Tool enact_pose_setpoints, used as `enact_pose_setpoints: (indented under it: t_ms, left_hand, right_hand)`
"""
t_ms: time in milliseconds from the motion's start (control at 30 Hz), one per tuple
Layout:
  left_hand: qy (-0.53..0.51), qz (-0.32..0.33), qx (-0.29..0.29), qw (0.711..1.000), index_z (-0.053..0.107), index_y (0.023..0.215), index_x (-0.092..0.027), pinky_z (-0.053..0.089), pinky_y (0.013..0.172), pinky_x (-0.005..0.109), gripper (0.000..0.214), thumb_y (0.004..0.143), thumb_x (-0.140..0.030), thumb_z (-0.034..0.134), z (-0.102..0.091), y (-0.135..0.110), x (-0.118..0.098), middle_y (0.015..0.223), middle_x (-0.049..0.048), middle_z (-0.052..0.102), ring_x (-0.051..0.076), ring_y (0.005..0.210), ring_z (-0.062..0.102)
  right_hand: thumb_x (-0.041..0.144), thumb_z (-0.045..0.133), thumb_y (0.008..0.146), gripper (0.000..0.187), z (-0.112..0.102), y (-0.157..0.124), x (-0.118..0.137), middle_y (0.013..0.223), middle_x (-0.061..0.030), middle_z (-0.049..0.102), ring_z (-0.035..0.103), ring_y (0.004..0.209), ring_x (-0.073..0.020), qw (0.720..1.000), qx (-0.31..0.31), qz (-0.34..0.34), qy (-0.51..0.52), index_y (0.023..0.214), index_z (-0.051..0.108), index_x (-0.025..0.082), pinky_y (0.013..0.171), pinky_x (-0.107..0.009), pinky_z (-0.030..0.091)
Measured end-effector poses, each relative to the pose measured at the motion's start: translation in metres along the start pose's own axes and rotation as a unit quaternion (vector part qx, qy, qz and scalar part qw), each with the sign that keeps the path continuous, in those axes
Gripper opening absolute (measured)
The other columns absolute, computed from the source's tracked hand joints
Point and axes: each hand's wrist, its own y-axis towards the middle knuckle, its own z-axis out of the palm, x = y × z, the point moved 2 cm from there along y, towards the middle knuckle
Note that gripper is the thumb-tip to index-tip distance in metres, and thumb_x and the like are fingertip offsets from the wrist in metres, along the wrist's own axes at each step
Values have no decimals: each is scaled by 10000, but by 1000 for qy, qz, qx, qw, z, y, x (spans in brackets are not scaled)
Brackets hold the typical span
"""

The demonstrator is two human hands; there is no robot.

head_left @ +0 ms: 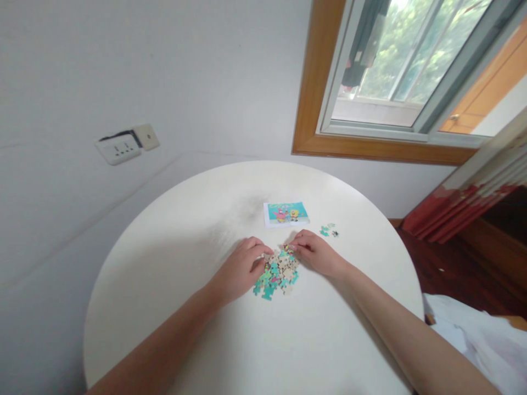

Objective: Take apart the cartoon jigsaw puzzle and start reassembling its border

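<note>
A heap of small jigsaw puzzle pieces point(274, 277) lies on the white round table, some teal side up and others showing a plain beige back. At the heap's left edge, my left hand point(242, 266) rests with thumb and forefinger apart, the fingertips touching the pieces. On the far right side of the heap is my right hand point(315, 252), its thumb and forefinger pinched at a small yellow-and-red puzzle piece point(289, 248). Beyond the hands lies a picture card point(287, 214) with cartoon figures on teal. A few separate pieces point(325, 231) sit to its right.
The round white table point(164, 307) stands against a pale wall with a socket point(119, 148). A wood-framed window point(382, 149) is at the back right. Beside it hang red-and-cream curtains point(436, 211). White cloth point(473, 334) lies off the table's right side.
</note>
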Motion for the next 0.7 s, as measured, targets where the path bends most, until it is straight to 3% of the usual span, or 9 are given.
enact_pose_setpoints:
  t_ms: [200,367,600,700]
  left_hand:
    - [2,4,-3,1000,637,1015,-191,431,900,354,252,835,-109,480,-1,0,-1,1006,62,575,200,979,531]
    - [0,-2,0,1000,644,1018,-182,430,900,360,261,829,-102,482,0,0,-1,1009,67,572,203,978,529]
    - [-2,0,5,1000,644,1029,-192,429,905,361,263,839,-116,478,0,0,1,1017,68,573,202,982,520]
    - [-5,2,3,1000,642,1032,-190,430,904,361,268,837,-113,476,0,0,0,1017,69,573,201,983,520]
  right_hand:
    - [208,468,898,281,-1,0,-3,732,-35,571,546,771,-144,1000,-4,-10,-6,690,647,151,744,-270,440]
    - [218,535,859,218,-1,0,-10,758,-32,548,539,730,-135,999,-32,29,-15,701,663,141,686,-256,430]
    - [178,607,817,76,0,0,-12,805,-30,543,504,665,-107,995,-70,45,-53,792,675,155,640,-238,421]
    - [199,628,818,104,-10,-5,-3,888,-49,558,524,705,-111,997,-45,22,-54,900,682,167,675,-251,443]
